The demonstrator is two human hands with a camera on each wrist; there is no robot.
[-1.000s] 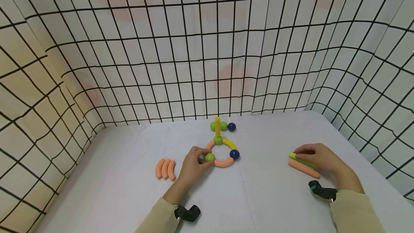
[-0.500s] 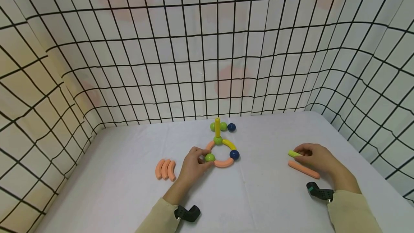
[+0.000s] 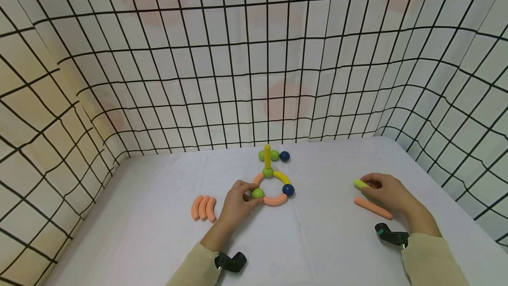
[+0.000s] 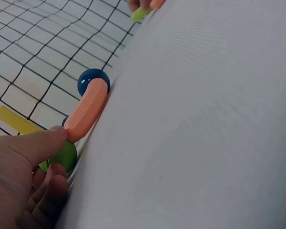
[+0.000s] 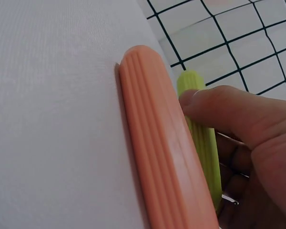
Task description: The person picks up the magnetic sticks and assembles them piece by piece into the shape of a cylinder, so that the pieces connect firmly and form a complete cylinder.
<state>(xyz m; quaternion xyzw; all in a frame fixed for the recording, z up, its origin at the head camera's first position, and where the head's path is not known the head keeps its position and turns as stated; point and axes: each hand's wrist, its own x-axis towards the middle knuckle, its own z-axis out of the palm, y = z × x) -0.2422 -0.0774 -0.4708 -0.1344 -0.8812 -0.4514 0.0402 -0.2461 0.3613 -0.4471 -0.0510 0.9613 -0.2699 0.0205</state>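
Note:
My left hand (image 3: 237,202) pinches a green ball (image 3: 258,193) at the near left of a ring made of balls and curved rods. A navy ball (image 3: 288,190) forms the ring's right side, joined by an orange curved rod (image 3: 275,200) and a yellow curved rod (image 3: 282,177). Atop the ring's far green ball (image 3: 267,172) a yellow straight rod (image 3: 267,157) stands upright. Far to the right, my right hand (image 3: 386,190) holds a yellow-green ribbed rod (image 5: 207,152) between thumb and fingers. An orange straight rod (image 5: 157,138) lies on the table just below that hand.
Several items surround the ring: three orange curved rods (image 3: 203,208) lie side by side on the left, and loose green and navy balls (image 3: 284,156) sit behind it. White cloth covers the table (image 3: 317,233). A black wire grid (image 3: 262,69) encloses the back and sides.
My right hand has lifted the yellow-green rod slightly away from the orange straight rod, turning it a little. The left hand has kept its place on the green ball.

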